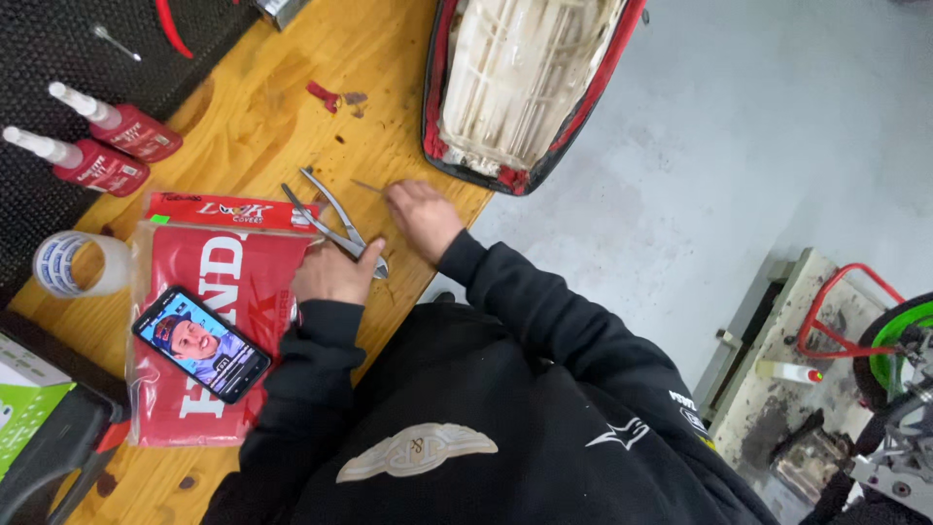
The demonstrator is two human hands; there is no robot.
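My left hand [333, 272] rests on the wooden bench [262, 107], closed around the jaw end of metal pliers [326, 216] whose two handles splay away from me. My right hand [424, 218] lies just to the right, fingers pinched on a thin metal pin or tool [367, 186] that points left along the wood. Beyond the hands an upturned seat [520, 78] with a white plastic base and red-edged cover lies at the bench edge. Both arms wear black sleeves.
A red packaged cover [219, 292] lies left of my hands with a phone [200, 343] on it. Two red bottles [107, 146] rest on a black mat, a roll of tape [76, 264] nearer. Red scraps [326, 95] dot the wood. Grey floor and a stand are at right.
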